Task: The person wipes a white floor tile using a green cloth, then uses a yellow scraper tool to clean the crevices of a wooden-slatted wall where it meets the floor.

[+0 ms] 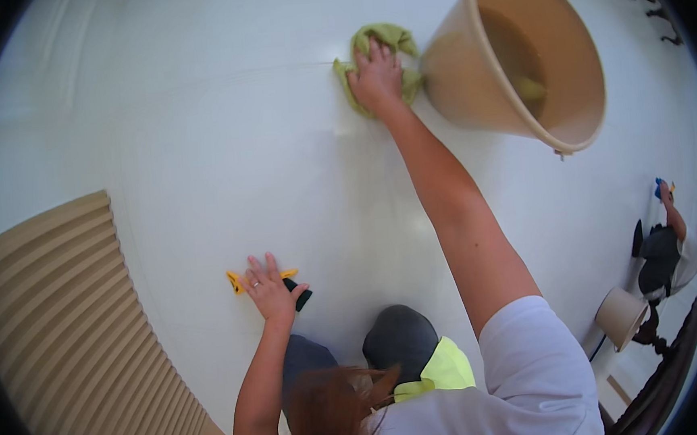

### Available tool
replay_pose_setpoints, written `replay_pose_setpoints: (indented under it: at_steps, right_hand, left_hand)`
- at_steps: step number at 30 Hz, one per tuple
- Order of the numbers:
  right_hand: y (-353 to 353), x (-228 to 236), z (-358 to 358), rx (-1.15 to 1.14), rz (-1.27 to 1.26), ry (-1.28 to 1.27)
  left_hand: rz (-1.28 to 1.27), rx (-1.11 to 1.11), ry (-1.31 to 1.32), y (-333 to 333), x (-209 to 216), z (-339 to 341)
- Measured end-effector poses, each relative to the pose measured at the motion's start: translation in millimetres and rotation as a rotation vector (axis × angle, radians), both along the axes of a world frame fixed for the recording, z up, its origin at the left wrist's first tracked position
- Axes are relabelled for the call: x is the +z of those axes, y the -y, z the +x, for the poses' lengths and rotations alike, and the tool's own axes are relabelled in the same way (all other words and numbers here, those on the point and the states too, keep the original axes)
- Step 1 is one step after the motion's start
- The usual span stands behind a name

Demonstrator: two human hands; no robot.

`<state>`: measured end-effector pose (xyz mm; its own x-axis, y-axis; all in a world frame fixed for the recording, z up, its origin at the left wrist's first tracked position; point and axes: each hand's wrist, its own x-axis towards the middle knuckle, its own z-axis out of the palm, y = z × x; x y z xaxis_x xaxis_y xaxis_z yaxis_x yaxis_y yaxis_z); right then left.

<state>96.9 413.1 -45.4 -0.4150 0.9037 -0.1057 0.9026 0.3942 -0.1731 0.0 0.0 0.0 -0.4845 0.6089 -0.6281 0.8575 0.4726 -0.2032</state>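
Note:
Far in front of me, my right hand (377, 78) presses down on a crumpled green cloth (388, 34) spread on the white floor. Its fingers are apart and lie flat over the cloth, close beside a large beige bucket (460, 72). Murky water stands in the bucket, with something pale yellow-green in it. Nearer and to the left, my left hand (268, 292) rests on the floor with spread fingers. Under it lies a yellow thing (235, 283) with dark markings, and a dark green piece (302, 296) shows by the thumb; the palm hides most of both.
A ribbed beige panel (73, 317) stands on the left. My dark-clad knees (402, 343) are below, beside a bright yellow cloth (448, 366). On the right, another person (667, 260) bends to the floor with a blue cloth, near a second beige bucket (621, 318) and dark carved furniture (666, 373).

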Motion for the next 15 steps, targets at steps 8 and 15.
replay_pose_setpoints:
  at_steps: [8,15]
  right_hand:
    - [56.5,-0.7,-61.2,0.558,-0.044,-0.081]
    - [38.3,-3.1,-87.4,0.202,0.085,-0.007]
  left_hand:
    - [0.155,0.027,0.029,17.1,1.9,-24.4]
    - [0.243,0.005,0.168,27.0,11.1,-26.6]
